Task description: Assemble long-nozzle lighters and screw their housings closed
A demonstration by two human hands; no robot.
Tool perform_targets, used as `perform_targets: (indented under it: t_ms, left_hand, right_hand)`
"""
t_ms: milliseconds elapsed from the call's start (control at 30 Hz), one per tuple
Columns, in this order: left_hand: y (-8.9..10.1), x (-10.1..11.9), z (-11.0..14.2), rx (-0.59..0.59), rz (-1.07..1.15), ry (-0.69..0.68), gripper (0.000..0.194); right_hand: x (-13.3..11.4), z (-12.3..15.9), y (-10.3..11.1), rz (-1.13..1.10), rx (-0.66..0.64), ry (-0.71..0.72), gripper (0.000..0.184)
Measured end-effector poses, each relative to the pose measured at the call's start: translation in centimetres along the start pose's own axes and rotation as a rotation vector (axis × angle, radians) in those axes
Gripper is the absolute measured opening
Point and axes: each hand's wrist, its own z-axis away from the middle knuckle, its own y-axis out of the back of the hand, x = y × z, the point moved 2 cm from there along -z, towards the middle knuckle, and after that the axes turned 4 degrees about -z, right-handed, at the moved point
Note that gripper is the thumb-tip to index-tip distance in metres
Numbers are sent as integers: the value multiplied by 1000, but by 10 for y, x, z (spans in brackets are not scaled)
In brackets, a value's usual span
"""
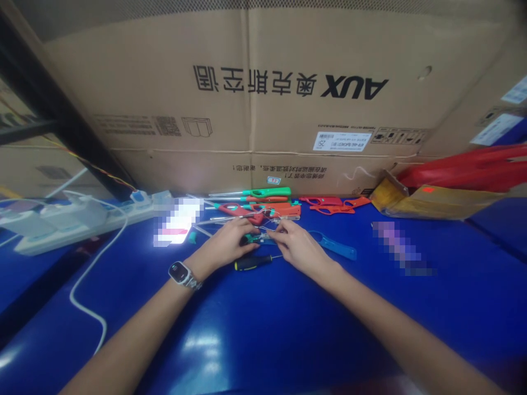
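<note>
My left hand point(234, 240), with a watch point(181, 273) on the wrist, is closed around a small lighter part with a green end point(251, 239). Facing it, my right hand point(298, 243) has thumb and fingers pinched at the part's other end; thin pale wires point(267, 218) run close to those fingertips, and what exactly they grip is hidden. A black and yellow screwdriver point(253, 264) lies just below both hands. Beyond my right hand is a blue lighter casing piece point(337, 248). Behind the hands lie a green long-nosed lighter point(269, 192) and several red and orange ones.
Red and orange casing pieces point(335, 207) lie at the back. An open carton point(440, 200) with red material stands back right. To the left are a lit phone point(177, 222), a power strip point(53, 233) and a white cable point(78, 285). A large cardboard box point(267, 120) walls the back.
</note>
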Motion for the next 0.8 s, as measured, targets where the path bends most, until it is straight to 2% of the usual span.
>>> perform_targets:
  t_ms: [167, 433, 533, 800]
  left_hand:
    - [-1, -2, 0, 2, -14, -13, 29]
    - [-3, -2, 0, -1, -5, -26, 27]
    - [-1, 0, 0, -3, -11, -41, 28]
    - [1, 4, 0, -52, -59, -108, 25]
  right_hand:
    - [-5, -4, 0, 71, -56, -59, 32]
    - [-11, 1, 11, 50, -174, -18, 39]
    - [-11, 4, 14, 29, -195, -21, 46]
    - [-5, 7, 16, 23, -219, -30, 44]
